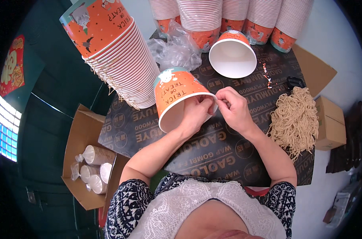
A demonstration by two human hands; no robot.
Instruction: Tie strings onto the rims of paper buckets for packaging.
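My left hand grips the rim of an orange paper bucket with a teal band, tilted on its side with its white inside facing me. Right beside it, my right hand pinches something thin and pale at that rim; it looks like a string, though it is too small to be sure. Both hands meet at the bucket's mouth above a dark printed board.
A long stack of the same buckets leans at the left. More stacks stand at the back, with one loose bucket and crumpled clear plastic. A heap of tan strings lies right. A cardboard box with wrapped cups sits lower left.
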